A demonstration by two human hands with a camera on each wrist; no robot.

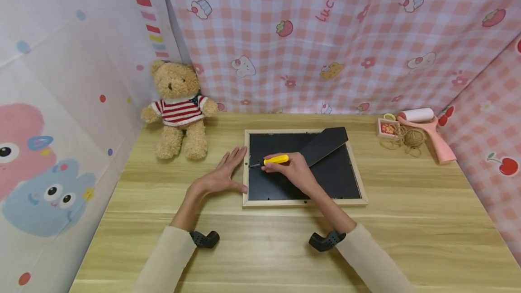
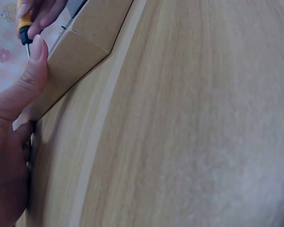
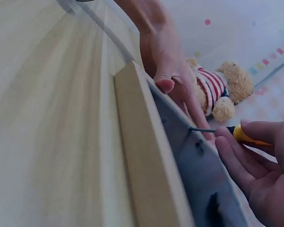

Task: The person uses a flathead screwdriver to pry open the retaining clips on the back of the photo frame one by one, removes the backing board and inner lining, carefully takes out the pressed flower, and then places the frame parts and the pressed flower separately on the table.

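A wooden picture frame [image 1: 245, 175] lies face down on the table, its black backing [image 1: 333, 175] up and its black stand flap [image 1: 324, 144] folded out. My right hand [image 1: 291, 171] grips a yellow-handled screwdriver [image 1: 275, 159], whose tip sits at a small clip near the frame's left edge. The right wrist view shows the screwdriver [image 3: 241, 135] and the frame [image 3: 142, 156] edge-on. My left hand [image 1: 224, 173] lies flat with straight fingers against the frame's left side; the left wrist view shows its thumb [image 2: 33, 66] pressed on the frame [image 2: 80, 52].
A teddy bear [image 1: 179, 107] in a striped sweater sits at the table's back left. At the back right lie a pink lint roller [image 1: 431, 132], a coil of twine [image 1: 409, 138] and a small box [image 1: 386, 127]. Cloth walls enclose the wooden table [image 1: 407, 229].
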